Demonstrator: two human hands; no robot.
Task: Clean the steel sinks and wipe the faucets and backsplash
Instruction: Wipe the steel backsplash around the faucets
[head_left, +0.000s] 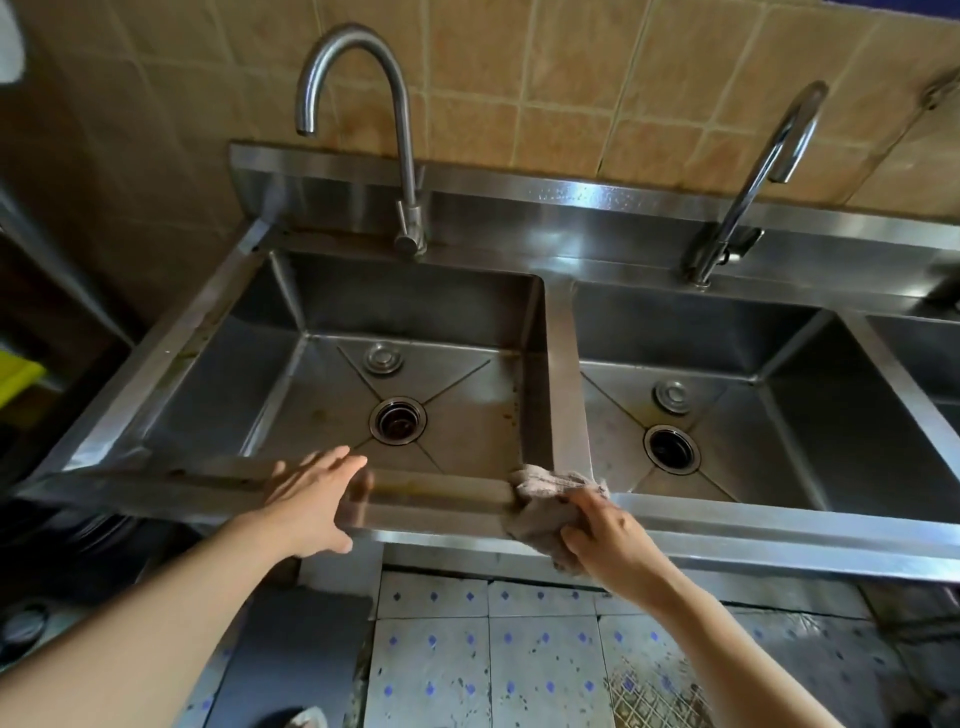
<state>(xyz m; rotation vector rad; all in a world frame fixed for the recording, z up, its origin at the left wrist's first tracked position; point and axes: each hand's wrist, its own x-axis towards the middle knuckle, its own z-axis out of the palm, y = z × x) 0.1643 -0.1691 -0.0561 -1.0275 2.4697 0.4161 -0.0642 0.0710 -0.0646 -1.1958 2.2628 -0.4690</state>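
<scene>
Under the right hand (608, 527), a bunched cloth (545, 506) is gripped against the sink (415, 504) rim, likely to scrub its stains. Just left of it, the left hand (317, 499) lies flat, fingers straight, apparently bracing. Faucets (358, 130) stand beyond, untouched.

A wall of tan square tiles (545, 78) with pale grout is seen at the back, turning a corner on the left, where it falls into shadow. The floor (540, 670) below is laid with worn, stained white tiles printed with small blue diamonds. A dark grey mat (291, 660) is spread over the floor on the left. A dim metal shelf frame (57, 270) is seen at far left, with a yellow object (15, 376) beside it. Light is thrown from the right.
</scene>
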